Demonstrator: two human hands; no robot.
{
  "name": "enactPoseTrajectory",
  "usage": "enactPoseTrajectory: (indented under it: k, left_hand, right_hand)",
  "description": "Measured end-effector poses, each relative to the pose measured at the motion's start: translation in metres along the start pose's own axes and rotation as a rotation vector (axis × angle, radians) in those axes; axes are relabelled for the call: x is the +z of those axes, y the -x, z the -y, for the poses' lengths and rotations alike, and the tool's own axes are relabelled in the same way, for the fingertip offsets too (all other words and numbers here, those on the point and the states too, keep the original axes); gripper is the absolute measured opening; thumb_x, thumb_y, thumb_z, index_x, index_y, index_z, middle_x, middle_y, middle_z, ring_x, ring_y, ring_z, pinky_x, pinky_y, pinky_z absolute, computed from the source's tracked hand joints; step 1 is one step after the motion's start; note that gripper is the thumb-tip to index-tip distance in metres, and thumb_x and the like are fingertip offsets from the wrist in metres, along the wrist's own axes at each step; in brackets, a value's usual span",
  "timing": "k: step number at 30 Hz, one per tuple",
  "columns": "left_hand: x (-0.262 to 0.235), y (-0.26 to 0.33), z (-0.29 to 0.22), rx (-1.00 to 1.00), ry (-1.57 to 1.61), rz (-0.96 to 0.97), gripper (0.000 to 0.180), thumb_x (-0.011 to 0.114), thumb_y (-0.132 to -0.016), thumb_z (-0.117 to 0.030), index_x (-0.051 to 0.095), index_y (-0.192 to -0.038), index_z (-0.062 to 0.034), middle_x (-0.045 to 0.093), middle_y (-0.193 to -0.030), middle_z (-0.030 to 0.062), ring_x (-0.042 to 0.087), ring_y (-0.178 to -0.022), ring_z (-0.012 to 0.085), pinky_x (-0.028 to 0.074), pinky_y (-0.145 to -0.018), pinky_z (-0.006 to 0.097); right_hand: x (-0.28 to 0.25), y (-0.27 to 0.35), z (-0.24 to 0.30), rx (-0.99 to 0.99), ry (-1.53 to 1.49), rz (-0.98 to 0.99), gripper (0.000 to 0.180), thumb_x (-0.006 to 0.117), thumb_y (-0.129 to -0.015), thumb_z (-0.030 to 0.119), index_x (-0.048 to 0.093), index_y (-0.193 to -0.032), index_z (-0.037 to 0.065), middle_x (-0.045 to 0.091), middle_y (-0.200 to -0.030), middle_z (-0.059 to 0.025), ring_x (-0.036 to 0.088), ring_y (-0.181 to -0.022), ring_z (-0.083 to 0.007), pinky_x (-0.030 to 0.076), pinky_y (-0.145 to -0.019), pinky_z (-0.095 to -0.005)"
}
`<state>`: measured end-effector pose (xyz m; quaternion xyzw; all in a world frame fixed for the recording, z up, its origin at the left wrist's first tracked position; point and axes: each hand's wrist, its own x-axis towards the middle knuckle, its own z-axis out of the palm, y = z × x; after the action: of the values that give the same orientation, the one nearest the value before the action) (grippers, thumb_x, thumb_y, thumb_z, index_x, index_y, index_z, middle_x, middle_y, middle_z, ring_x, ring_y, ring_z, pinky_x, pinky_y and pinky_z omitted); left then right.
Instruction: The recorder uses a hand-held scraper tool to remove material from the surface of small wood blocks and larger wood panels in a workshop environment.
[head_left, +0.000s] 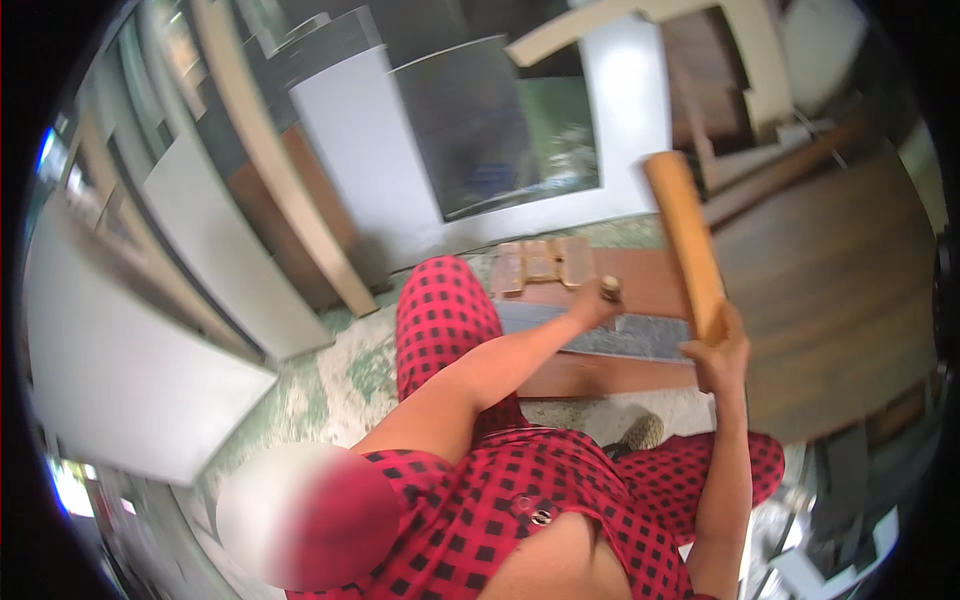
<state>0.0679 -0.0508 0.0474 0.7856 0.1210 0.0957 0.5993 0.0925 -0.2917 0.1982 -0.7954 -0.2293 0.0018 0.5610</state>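
Observation:
My right hand (pixel 722 352) is closed round the lower end of a thick yellow-brown wooden club (pixel 685 220), which stands raised and tilted up to the left. My left hand (pixel 592 305) is wrapped round an upright chisel (pixel 610 287); its round wooden handle end shows above the fist, while most of its blade is hidden. Under the chisel lies a long grey strip (pixel 650 337), on a reddish-brown board (pixel 640 268) that stretches from my left knee toward my right hand. The club's upper end is apart from the chisel, higher and to the right.
Several small wooden blocks (pixel 540 262) lie at the board's far left. A large brown wooden panel (pixel 830 290) stands at the right. White panels (pixel 130 350) and long planks (pixel 275 150) lean at the left. Behind the board is a dark glossy sheet (pixel 470 130).

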Motion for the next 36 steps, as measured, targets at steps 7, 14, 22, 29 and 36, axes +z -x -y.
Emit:
enactPoseTrajectory:
  k: [7, 14, 22, 29, 36]
  left_hand:
    - [-0.042, 0.013, -0.069, -0.033, -0.093, -0.161, 0.035, 0.074, -0.06, -0.017, 0.062, -0.09, -0.0036, 0.064, -0.085, 0.0164, 0.062, -0.082, 0.0317, 0.049, -0.075, 0.038]
    - [-0.095, 0.028, -0.074, -0.119, -0.02, -0.188, 0.038, 0.074, -0.067, -0.014, 0.06, -0.1, -0.001, 0.064, -0.085, 0.0109, 0.064, -0.076, 0.0227, 0.052, -0.065, 0.037]
    - [-0.105, 0.011, -0.045, -0.116, 0.185, -0.18, 0.024, 0.066, -0.072, 0.001, 0.06, -0.094, -0.0076, 0.059, -0.085, 0.0004, 0.057, -0.072, 0.0104, 0.045, -0.057, 0.024]
    - [-0.097, 0.023, -0.047, -0.258, 0.167, -0.133, 0.027, 0.065, -0.069, 0.008, 0.058, -0.091, -0.0053, 0.059, -0.087, 0.0032, 0.058, -0.075, 0.0132, 0.047, -0.066, 0.027]
    - [-0.075, 0.03, -0.054, -0.169, 0.053, -0.048, 0.029, 0.07, -0.067, 0.0, 0.059, -0.093, -0.004, 0.058, -0.074, -0.0004, 0.055, -0.061, 0.0117, 0.045, -0.056, 0.026]
  right_hand:
    - [-0.058, -0.064, 0.017, 0.22, -0.208, -0.243, 0.04, 0.069, -0.067, -0.006, 0.055, -0.103, 0.002, 0.053, -0.081, -0.0018, 0.053, -0.069, -0.0115, 0.043, -0.057, -0.0235]
    - [-0.149, -0.056, 0.016, 0.103, -0.06, -0.511, 0.035, 0.076, -0.067, 0.0, 0.055, -0.095, 0.006, 0.052, -0.081, 0.0013, 0.049, -0.07, -0.0096, 0.042, -0.058, -0.0246]
    - [-0.099, 0.072, -0.124, 0.716, 0.546, -0.676, 0.04, 0.074, -0.064, 0.026, 0.06, -0.097, 0.007, 0.067, -0.085, -0.0182, 0.065, -0.08, -0.0358, 0.049, -0.069, -0.0435]
    - [-0.012, 0.187, -0.179, 0.913, 0.276, -0.728, 0.042, 0.063, -0.076, 0.042, 0.062, -0.104, 0.01, 0.064, -0.092, -0.0236, 0.061, -0.089, -0.0414, 0.046, -0.073, -0.0471]
    - [-0.019, 0.21, -0.216, 1.007, 0.366, -0.326, 0.038, 0.062, -0.078, 0.039, 0.064, -0.101, 0.009, 0.065, -0.09, -0.0231, 0.061, -0.087, -0.0416, 0.046, -0.072, -0.0465]
